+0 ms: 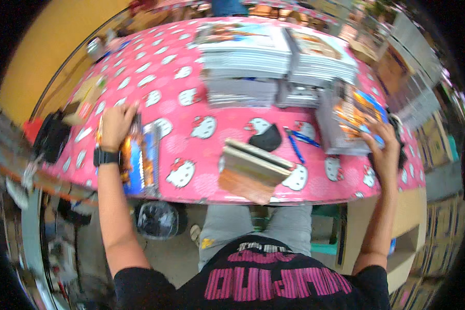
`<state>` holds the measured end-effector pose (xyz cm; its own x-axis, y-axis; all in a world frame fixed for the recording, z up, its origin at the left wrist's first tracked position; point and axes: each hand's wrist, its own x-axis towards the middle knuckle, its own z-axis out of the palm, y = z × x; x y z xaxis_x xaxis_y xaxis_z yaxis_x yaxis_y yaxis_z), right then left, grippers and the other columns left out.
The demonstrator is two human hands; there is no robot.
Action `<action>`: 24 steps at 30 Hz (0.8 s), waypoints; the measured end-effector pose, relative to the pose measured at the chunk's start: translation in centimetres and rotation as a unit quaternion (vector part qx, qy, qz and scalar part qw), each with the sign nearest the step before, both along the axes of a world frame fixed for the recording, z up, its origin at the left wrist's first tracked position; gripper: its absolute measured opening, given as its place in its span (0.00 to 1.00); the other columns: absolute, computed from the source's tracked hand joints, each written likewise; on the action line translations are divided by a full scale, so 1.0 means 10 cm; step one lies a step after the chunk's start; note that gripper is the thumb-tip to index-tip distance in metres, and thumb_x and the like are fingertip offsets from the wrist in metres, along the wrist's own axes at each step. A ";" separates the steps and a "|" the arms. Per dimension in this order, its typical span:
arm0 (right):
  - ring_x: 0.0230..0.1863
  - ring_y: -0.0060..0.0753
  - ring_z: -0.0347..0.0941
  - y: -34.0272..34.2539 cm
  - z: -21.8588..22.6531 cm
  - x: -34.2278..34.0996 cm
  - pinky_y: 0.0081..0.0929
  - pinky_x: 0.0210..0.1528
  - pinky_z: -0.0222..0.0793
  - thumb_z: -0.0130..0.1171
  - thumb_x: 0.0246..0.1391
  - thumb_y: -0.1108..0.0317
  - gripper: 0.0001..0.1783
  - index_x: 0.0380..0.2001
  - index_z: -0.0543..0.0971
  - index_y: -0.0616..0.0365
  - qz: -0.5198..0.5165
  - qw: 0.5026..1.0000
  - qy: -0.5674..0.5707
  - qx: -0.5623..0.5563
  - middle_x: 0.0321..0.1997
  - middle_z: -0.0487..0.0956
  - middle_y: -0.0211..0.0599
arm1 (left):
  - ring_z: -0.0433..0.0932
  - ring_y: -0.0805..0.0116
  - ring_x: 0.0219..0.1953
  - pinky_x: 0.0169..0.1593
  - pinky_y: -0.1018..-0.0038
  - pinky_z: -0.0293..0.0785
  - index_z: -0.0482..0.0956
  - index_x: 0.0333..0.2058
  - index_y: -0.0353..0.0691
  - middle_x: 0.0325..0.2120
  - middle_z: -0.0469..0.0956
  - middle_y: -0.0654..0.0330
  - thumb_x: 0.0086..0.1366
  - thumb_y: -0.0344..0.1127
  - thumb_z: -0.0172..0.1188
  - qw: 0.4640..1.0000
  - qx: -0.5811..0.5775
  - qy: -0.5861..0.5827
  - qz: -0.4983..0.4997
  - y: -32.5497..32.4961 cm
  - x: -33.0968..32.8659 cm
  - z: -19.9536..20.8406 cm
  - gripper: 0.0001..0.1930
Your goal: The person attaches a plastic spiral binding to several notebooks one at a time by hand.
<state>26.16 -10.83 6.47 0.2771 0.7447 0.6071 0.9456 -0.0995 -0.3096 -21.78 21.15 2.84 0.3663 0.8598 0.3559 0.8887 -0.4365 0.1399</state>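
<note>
My left hand (120, 124), with a dark watch on its wrist, lies over colourful booklets (134, 164) at the table's left. Its fingers bend down past the far side and are mostly hidden. Over at the right, my right hand (385, 147) rests at the near corner of a stack of orange and blue booklets (354, 111), thumb and fingers apart on the top cover. Between them, close to the front edge, lies a wooden block-like piece (256, 170) with pale strips. A black rounded object (266, 138) and a blue-handled tool (298, 142), perhaps pliers, lie just beyond it.
Tall piles of booklets (245, 57) and more booklets (320, 57) stand at the back of the pink patterned table (181, 150). A black bag (51, 135) and a small carton (85, 98) sit at the left edge. Below is a lined bin (158, 219); cardboard boxes (439, 227) are stacked right.
</note>
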 end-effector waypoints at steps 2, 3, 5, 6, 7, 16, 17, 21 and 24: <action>0.50 0.41 0.68 0.12 -0.05 0.10 0.34 0.53 0.62 0.65 0.42 0.68 0.15 0.35 0.76 0.61 0.043 0.996 -0.077 -0.016 0.42 0.75 0.40 | 0.71 0.54 0.44 0.46 0.57 0.63 0.75 0.34 0.37 0.37 0.75 0.52 0.63 0.50 0.46 0.989 0.128 0.072 -0.021 0.13 -0.15 -0.72 0.20; 0.52 0.42 0.66 0.14 -0.09 0.19 0.34 0.54 0.60 0.66 0.40 0.69 0.16 0.35 0.76 0.59 0.057 0.995 -0.081 -0.034 0.44 0.75 0.40 | 0.63 0.54 0.54 0.56 0.57 0.55 0.71 0.45 0.39 0.48 0.69 0.51 0.65 0.50 0.42 0.992 -0.042 0.115 0.044 0.08 0.05 -0.87 0.21; 0.52 0.44 0.66 0.24 -0.05 0.09 0.37 0.55 0.60 0.66 0.38 0.68 0.19 0.37 0.76 0.59 0.078 0.990 -0.106 -0.045 0.45 0.74 0.40 | 0.67 0.53 0.51 0.58 0.62 0.57 0.73 0.46 0.38 0.46 0.73 0.51 0.66 0.50 0.40 1.000 0.029 0.004 -0.004 0.25 -0.30 -1.23 0.23; 0.51 0.44 0.66 0.24 -0.09 0.13 0.37 0.54 0.60 0.66 0.38 0.68 0.19 0.37 0.75 0.59 0.067 0.991 -0.109 -0.044 0.44 0.74 0.39 | 0.64 0.53 0.54 0.59 0.59 0.55 0.71 0.49 0.41 0.49 0.71 0.51 0.66 0.50 0.40 0.999 -0.026 0.022 0.002 0.30 -0.21 -1.26 0.22; 0.50 0.44 0.67 0.26 -0.16 0.17 0.38 0.53 0.61 0.65 0.39 0.68 0.19 0.37 0.75 0.59 0.067 0.991 -0.108 -0.042 0.43 0.74 0.39 | 0.62 0.54 0.57 0.59 0.57 0.53 0.70 0.52 0.45 0.52 0.68 0.51 0.66 0.51 0.40 0.996 -0.080 0.046 0.018 0.30 -0.22 -1.25 0.22; 0.40 0.40 0.70 0.16 -0.46 0.25 0.34 0.41 0.66 0.63 0.42 0.68 0.14 0.36 0.77 0.57 0.017 0.985 -0.171 0.016 0.35 0.76 0.36 | 0.61 0.52 0.58 0.60 0.57 0.53 0.70 0.49 0.42 0.52 0.67 0.52 0.47 0.35 0.66 0.905 -0.165 -0.278 -0.276 -0.77 1.04 -0.44 0.28; 0.39 0.40 0.70 0.16 -0.42 0.24 0.33 0.40 0.66 0.63 0.43 0.68 0.13 0.35 0.78 0.58 0.022 0.990 -0.134 0.028 0.34 0.76 0.37 | 0.62 0.53 0.56 0.59 0.57 0.55 0.71 0.48 0.41 0.51 0.68 0.53 0.46 0.35 0.67 0.892 -0.160 -0.244 -0.345 -0.98 1.17 -0.44 0.28; 0.32 0.39 0.72 0.23 -0.30 0.20 0.32 0.36 0.67 0.61 0.46 0.70 0.07 0.31 0.79 0.58 0.018 0.989 -0.030 0.143 0.29 0.77 0.39 | 0.65 0.53 0.52 0.56 0.58 0.59 0.71 0.50 0.43 0.48 0.70 0.54 0.43 0.36 0.68 0.893 -0.168 -0.174 -0.381 -1.40 1.52 -0.57 0.31; 0.30 0.40 0.73 0.13 0.02 -0.30 0.32 0.33 0.68 0.59 0.45 0.74 0.07 0.31 0.78 0.60 -0.010 0.970 -0.107 0.218 0.29 0.78 0.39 | 0.69 0.55 0.50 0.51 0.64 0.65 0.70 0.52 0.41 0.49 0.70 0.55 0.50 0.42 0.65 0.929 0.072 -0.105 -0.347 -1.60 1.75 -0.41 0.30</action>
<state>23.19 -9.55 6.64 0.1228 0.4008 0.9079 0.9920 -0.0226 -0.1242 -4.33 5.17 -1.25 0.7243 0.3806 0.5749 0.3463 -0.9219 0.1740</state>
